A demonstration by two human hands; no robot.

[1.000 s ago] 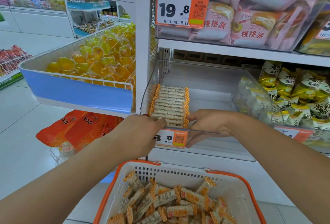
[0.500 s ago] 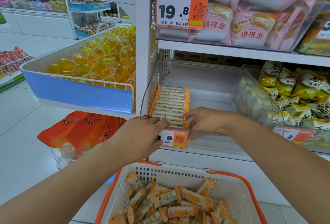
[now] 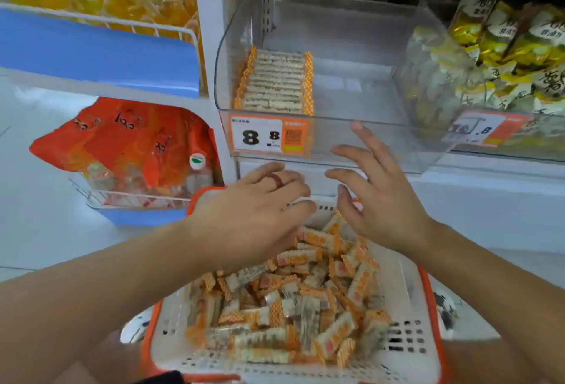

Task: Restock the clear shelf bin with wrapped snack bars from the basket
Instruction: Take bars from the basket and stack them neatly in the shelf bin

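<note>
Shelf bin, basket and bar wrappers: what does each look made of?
Shelf bin: clear rigid plastic, glossy; the bars inside show through its walls. Basket: moulded white plastic with a perforated wall and orange rim, matte. Wrappers: thin film, probably plastic, clear in the middle with orange-checked crimped ends.
</note>
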